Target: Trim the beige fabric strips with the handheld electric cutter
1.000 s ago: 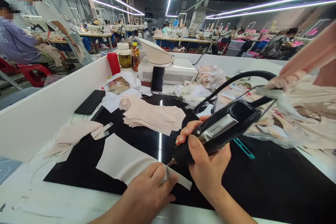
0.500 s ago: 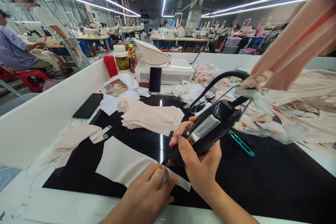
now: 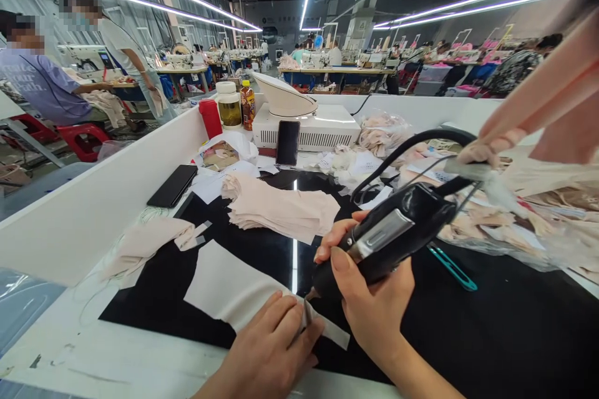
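Note:
My right hand is wrapped around a black corded handheld tool with a silver plate on its side. The tool slants down to the left, and its small metal tip is at the edge of a pale fabric piece, close to my left fingers. Whether the tip touches the cloth I cannot tell. My left hand grips and presses the fabric's near edge, thumb and fingers about a small fold. A narrow pale strip sticks out to the right of the thumb. All this lies over a black mat.
Behind the fabric is a stack of pale pink pieces. A folded piece and a black phone lie left. Teal thread snips lie right, before heaped cloth. A white box stands behind; pink cloth hangs by the cable.
The camera view has turned slightly left, so the scene sits farther right in the picture. Both hands keep their grips, with the tool tip still beside the left fingers.

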The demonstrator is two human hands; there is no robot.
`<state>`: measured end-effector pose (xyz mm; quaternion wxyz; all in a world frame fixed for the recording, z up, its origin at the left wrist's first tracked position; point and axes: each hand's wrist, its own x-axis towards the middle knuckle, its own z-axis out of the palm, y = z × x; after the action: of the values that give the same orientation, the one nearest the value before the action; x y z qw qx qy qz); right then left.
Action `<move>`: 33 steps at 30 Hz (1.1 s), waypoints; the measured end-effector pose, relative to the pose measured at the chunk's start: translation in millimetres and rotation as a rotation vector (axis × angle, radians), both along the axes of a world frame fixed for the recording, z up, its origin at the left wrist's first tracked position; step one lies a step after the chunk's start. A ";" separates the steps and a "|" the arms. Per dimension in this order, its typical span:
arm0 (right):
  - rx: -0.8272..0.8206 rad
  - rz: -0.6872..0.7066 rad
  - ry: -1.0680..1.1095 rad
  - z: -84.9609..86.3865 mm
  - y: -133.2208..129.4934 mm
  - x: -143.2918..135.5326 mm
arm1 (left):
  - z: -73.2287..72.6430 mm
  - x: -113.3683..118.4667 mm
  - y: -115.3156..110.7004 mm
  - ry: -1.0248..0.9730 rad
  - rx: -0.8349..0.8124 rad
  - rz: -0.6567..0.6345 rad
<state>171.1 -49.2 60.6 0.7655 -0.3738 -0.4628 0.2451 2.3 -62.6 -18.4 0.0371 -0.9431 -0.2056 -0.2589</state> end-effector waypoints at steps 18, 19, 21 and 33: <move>-0.002 -0.065 0.029 4.5 -4.5 -2.1 | 0.2 -5.9 -1.9 -0.047 -0.044 -0.002; -0.006 -0.068 0.029 4.3 -5.1 -1.8 | 3.1 -7.8 -1.7 -0.048 -0.080 -0.015; -0.008 -0.072 0.028 3.1 -6.5 -1.1 | 10.7 -11.2 -1.3 -0.040 -0.151 -0.041; 0.002 -0.095 0.104 -4.4 -14.5 -2.1 | 23.5 -14.0 6.4 -0.034 -0.375 0.092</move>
<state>168.9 -63.7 56.3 0.7996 -0.3815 -0.4042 0.2273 -11.7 -56.2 5.1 -0.1311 -0.9184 -0.2939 -0.2300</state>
